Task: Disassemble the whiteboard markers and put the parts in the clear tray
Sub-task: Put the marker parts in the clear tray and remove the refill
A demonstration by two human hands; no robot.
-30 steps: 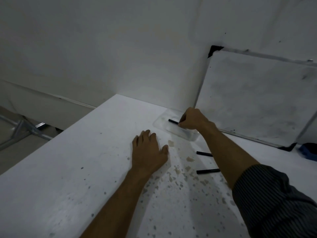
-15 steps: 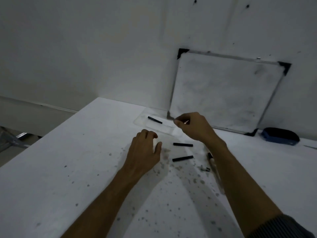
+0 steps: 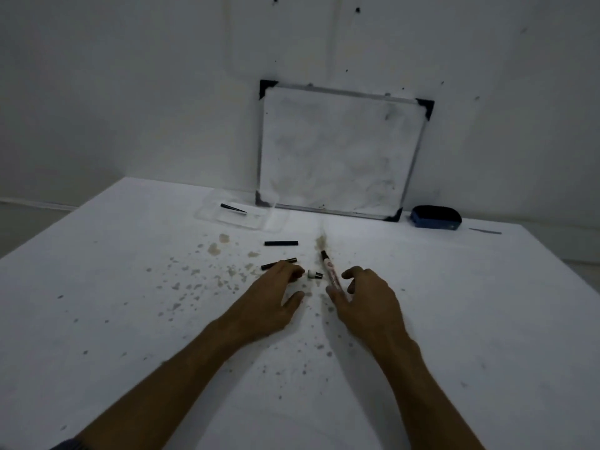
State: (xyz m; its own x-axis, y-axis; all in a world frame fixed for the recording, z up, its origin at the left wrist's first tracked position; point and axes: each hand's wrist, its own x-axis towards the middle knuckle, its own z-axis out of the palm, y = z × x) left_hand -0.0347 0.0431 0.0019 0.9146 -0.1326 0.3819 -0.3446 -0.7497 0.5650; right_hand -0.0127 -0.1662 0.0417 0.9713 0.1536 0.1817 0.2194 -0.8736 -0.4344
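The clear tray (image 3: 269, 223) sits at the table's back, left of centre, and holds a thin black marker part (image 3: 233, 208). In front of it lies a black tube (image 3: 281, 243). A second dark tube (image 3: 276, 264) lies under the fingertips of my left hand (image 3: 271, 295), which rests flat and open. A small white and black end piece (image 3: 315, 274) lies between my hands. A marker body (image 3: 330, 271) with red print and a dark tip lies on the table. My right hand (image 3: 370, 298) is open, and its thumb touches the marker's near end.
A small whiteboard (image 3: 337, 154) leans on the wall behind the tray. A blue and black eraser (image 3: 435, 217) lies to its right. The white table (image 3: 130, 319) is speckled with stains; its left and right edges slant away.
My right hand left the thin black part in the tray and drew back to the marker body. My left hand slid right onto the dark tube. The view swung right.
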